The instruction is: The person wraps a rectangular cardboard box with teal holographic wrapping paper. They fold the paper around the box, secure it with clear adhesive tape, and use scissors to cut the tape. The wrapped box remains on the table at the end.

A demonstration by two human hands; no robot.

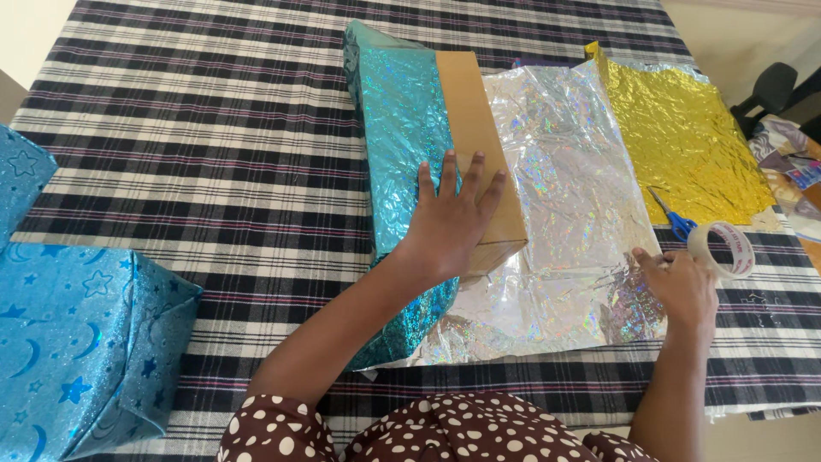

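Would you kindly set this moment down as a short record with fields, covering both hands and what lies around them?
Surface: table with black-and-white checked cloth
Left hand: pressed flat, fingers spread, on top of the cardboard box, holding the teal holographic wrap down on it
Right hand: grips a roll of clear tape, resting on the sheet's edge
Under the box: silver underside of the wrapping sheet, spread open
Nearby: blue-handled scissors; gold foil sheet; blue wrapped parcel with stars and moons
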